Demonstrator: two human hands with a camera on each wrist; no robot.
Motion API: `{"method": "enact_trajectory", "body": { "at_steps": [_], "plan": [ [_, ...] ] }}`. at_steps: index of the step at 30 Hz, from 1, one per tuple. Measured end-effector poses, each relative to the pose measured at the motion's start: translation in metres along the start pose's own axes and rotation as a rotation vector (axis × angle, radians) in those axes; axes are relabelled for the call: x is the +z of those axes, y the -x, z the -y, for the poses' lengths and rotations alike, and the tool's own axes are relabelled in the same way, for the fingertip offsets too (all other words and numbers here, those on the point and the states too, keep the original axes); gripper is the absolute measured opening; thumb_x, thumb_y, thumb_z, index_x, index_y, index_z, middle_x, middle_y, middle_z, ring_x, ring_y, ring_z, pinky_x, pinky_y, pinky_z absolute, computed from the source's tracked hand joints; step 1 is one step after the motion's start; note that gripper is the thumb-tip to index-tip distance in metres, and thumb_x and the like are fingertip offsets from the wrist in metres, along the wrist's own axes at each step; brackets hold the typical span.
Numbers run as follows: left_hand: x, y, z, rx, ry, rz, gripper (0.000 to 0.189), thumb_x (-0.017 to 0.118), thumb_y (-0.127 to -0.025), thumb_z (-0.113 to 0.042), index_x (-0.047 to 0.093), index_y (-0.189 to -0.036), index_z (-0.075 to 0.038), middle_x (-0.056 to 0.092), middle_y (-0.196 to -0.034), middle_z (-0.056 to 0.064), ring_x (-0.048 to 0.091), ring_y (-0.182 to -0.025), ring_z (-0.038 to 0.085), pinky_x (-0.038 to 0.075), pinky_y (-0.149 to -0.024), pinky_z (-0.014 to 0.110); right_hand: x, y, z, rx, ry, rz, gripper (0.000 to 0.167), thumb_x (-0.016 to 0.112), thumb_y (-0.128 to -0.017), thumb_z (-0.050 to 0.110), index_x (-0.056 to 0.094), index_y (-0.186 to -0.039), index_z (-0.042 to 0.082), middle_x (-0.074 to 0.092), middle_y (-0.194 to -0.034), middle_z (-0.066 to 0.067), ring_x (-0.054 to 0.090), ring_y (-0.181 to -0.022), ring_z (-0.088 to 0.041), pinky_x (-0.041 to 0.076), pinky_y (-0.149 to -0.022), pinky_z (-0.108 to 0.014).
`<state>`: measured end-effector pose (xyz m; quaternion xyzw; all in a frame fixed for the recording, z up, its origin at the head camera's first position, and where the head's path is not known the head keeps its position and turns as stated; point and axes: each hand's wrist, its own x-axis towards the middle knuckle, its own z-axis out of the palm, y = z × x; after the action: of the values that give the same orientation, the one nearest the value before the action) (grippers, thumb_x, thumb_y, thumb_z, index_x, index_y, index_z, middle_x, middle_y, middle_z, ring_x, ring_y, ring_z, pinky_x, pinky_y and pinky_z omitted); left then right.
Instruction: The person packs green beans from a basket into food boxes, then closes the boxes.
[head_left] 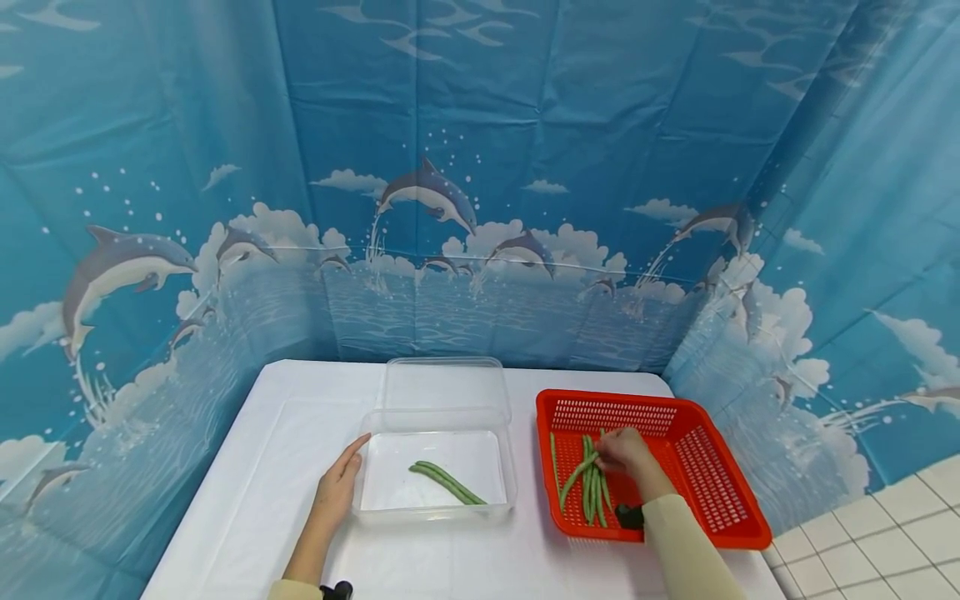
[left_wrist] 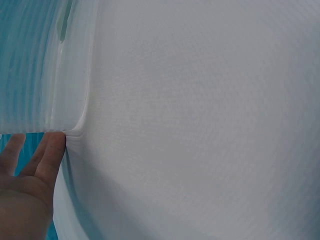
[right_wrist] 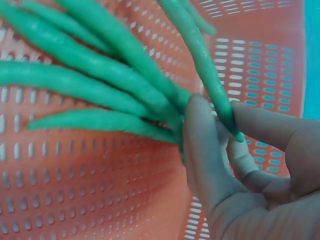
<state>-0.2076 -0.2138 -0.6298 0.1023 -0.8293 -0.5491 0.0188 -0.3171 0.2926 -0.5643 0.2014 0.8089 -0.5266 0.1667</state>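
Inside the red plastic basket point(head_left: 720, 467), my right hand point(head_left: 626, 454) pinches a green bean point(right_wrist: 200, 55) near its tip, between thumb and fingers. Several more green beans point(right_wrist: 95, 65) lie in the basket beneath and beside that hand. My left hand point(head_left: 335, 492) touches the left side of a clear plastic container point(head_left: 435, 512) with its fingers extended; in the left wrist view the fingertips point(left_wrist: 55, 142) meet the container's wall. A couple of green beans point(head_left: 446, 482) lie together on the container's floor, toward its right.
A clear lid-like piece point(head_left: 446, 387) lies behind the container, at its back edge. Both containers stand on a table with a white cloth point(head_left: 292, 433). A blue dolphin-print curtain point(head_left: 480, 308) hangs behind and at the sides. White tiles point(head_left: 885, 525) show at the lower right.
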Motion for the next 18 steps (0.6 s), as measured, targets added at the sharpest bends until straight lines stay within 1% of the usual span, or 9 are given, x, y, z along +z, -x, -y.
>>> {"method": "enact_trajectory", "body": {
  "at_steps": [1,5,7,11,14,18],
  "plan": [
    [0.000,0.000,0.000,-0.001,0.000,0.001,0.047,0.034,-0.117,-0.037,0.045,-0.162,-0.027,0.035,-0.173,0.012,0.029,-0.161,0.045,0.025,-0.127,0.072,-0.001,0.001,0.001,0.000,-0.017,0.012,0.019,0.059,-0.103,-0.001,0.063,-0.116,-0.015,0.069,-0.083,-0.013,0.070,-0.062,-0.013,0.065,-0.063,-0.025],
    [0.000,-0.002,0.000,-0.001,0.000,0.001,0.047,0.034,-0.117,-0.037,0.045,-0.162,-0.027,0.036,-0.173,0.012,0.028,-0.161,0.045,0.026,-0.127,0.071,-0.003,0.004,0.007,-0.011,-0.059,0.025,0.033,0.058,-0.108,0.005,0.059,-0.132,-0.018,0.074,-0.088,-0.016,0.073,-0.066,-0.012,0.067,-0.068,-0.026],
    [0.000,-0.002,0.001,-0.001,0.002,0.001,0.047,0.035,-0.117,-0.037,0.045,-0.162,-0.028,0.036,-0.173,0.011,0.028,-0.161,0.044,0.025,-0.128,0.070,-0.005,0.005,0.009,-0.021,-0.089,0.022,0.036,0.056,-0.109,0.007,0.058,-0.136,-0.017,0.075,-0.092,-0.015,0.074,-0.068,-0.012,0.067,-0.070,-0.027],
    [0.001,-0.002,0.002,-0.004,-0.005,0.003,0.047,0.034,-0.117,-0.038,0.045,-0.162,-0.028,0.035,-0.173,0.010,0.028,-0.162,0.043,0.024,-0.129,0.068,-0.009,0.010,0.017,-0.055,-0.167,0.028,0.038,0.055,-0.111,0.010,0.055,-0.141,-0.014,0.071,-0.100,-0.012,0.076,-0.075,-0.011,0.068,-0.078,-0.031],
    [0.001,-0.002,0.002,-0.003,-0.017,0.001,0.048,0.033,-0.117,-0.039,0.045,-0.162,-0.027,0.035,-0.173,0.010,0.028,-0.162,0.043,0.025,-0.129,0.068,-0.011,0.015,0.026,-0.081,-0.199,0.039,0.040,0.056,-0.111,0.012,0.054,-0.143,-0.012,0.068,-0.104,-0.008,0.075,-0.078,-0.010,0.068,-0.083,-0.033],
    [0.001,-0.002,0.003,0.002,-0.015,0.000,0.048,0.033,-0.117,-0.037,0.045,-0.162,-0.027,0.035,-0.173,0.011,0.028,-0.162,0.043,0.025,-0.129,0.068,-0.012,0.023,0.040,-0.113,-0.231,0.056,0.043,0.059,-0.110,0.014,0.053,-0.145,-0.009,0.067,-0.114,-0.011,0.073,-0.081,-0.009,0.068,-0.085,-0.033]
  ]
}}
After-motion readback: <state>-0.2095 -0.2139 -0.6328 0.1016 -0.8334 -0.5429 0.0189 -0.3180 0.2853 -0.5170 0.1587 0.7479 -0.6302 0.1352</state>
